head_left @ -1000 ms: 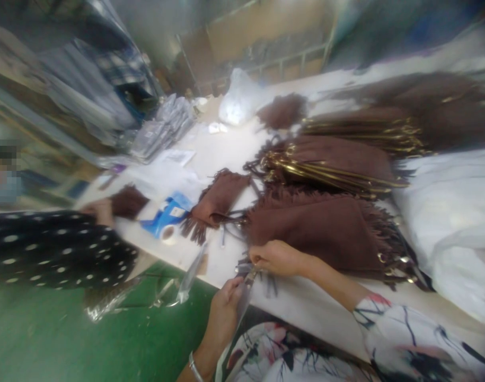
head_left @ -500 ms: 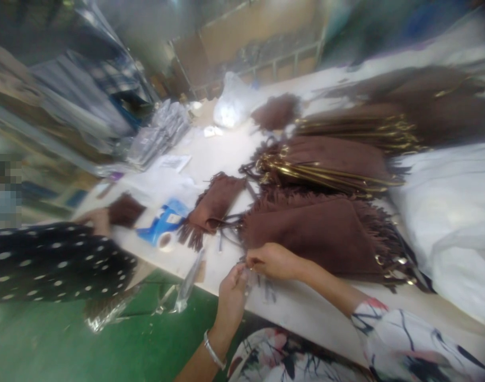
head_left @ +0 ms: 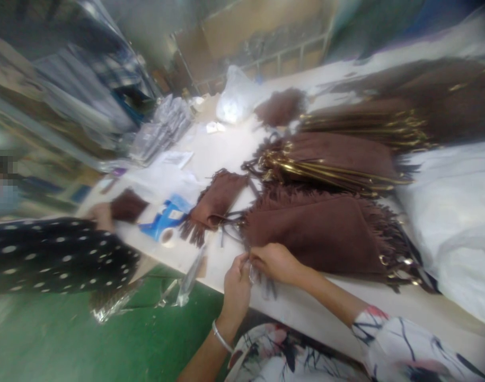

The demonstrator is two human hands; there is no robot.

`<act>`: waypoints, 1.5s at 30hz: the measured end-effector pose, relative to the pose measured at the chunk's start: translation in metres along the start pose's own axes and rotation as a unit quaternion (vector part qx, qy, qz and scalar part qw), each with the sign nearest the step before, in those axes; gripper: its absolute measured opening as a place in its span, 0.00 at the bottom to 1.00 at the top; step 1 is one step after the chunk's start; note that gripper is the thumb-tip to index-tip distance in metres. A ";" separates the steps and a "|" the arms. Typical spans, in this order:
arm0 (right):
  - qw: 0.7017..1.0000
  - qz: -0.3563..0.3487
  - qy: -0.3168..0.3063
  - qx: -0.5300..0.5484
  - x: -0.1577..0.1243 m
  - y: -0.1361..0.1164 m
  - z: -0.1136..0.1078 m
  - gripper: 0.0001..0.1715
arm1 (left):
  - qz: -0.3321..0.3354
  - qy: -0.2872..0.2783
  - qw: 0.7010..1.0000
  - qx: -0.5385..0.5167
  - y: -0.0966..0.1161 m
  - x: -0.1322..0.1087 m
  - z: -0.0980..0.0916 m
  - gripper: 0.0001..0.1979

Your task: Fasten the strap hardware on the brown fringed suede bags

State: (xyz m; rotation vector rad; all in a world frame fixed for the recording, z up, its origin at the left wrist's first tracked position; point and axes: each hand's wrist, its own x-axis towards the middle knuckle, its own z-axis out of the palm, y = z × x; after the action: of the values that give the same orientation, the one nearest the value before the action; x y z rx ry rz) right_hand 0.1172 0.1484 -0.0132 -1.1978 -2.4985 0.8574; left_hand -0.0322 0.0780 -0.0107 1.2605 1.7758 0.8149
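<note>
My left hand [head_left: 237,281] and my right hand [head_left: 278,262] meet at the front left corner of a brown fringed bag [head_left: 314,233] lying flat on the table. Both hands are closed in a pinch, fingertips almost touching. What they pinch is too small and blurred to name; a dark strap and a bit of shiny clear material show close to the fingers. My right wrist lies along the bag's near edge. Left of the bag is a smaller brown fringed pouch [head_left: 220,199] with a thin strap.
Brown bags with gold chains [head_left: 325,170] lie behind. White plastic wrapping [head_left: 444,223] is at the right. A tape roll [head_left: 168,237] and blue packet [head_left: 162,220] sit left. A co-worker's dotted sleeve [head_left: 63,254] reaches in, their hand at a brown piece [head_left: 129,206].
Both my hands stay together in a pinch at the bag's corner, with only a slight shift of the fingers. The whole view has moved a little; the bags lie as before.
</note>
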 end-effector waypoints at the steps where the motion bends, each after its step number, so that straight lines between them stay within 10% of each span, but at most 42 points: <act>1: 1.000 0.004 -0.002 -0.024 0.000 -0.002 0.001 0.09 | -0.012 -0.010 0.999 -0.035 -0.001 -0.001 -0.003 0.17; 10: 0.991 0.037 -0.015 -0.124 -0.011 -0.014 0.007 0.08 | -0.157 -0.067 0.973 -0.157 -0.023 -0.027 -0.025 0.21; 20: 0.979 0.109 0.014 -0.174 -0.010 -0.026 0.015 0.11 | -0.191 -0.060 0.956 -0.214 -0.017 -0.002 -0.015 0.13; 25: 0.970 0.194 0.140 0.041 -0.041 -0.038 0.025 0.12 | -0.180 -0.040 0.953 -0.239 -0.020 -0.006 -0.011 0.08; 34: 0.864 0.291 0.230 0.341 -0.055 -0.074 0.089 0.15 | -0.159 0.022 0.966 -0.204 -0.032 -0.013 -0.002 0.09; 45: 0.943 0.226 0.233 0.072 -0.055 -0.073 0.104 0.15 | 0.029 0.010 0.999 0.034 -0.030 -0.032 0.000 0.13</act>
State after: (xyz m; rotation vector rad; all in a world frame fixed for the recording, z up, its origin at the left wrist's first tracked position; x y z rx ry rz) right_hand 0.0593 0.0283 -0.0505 -1.7178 -1.7869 0.7257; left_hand -0.0393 0.0383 -0.0286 1.3573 1.8033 0.8070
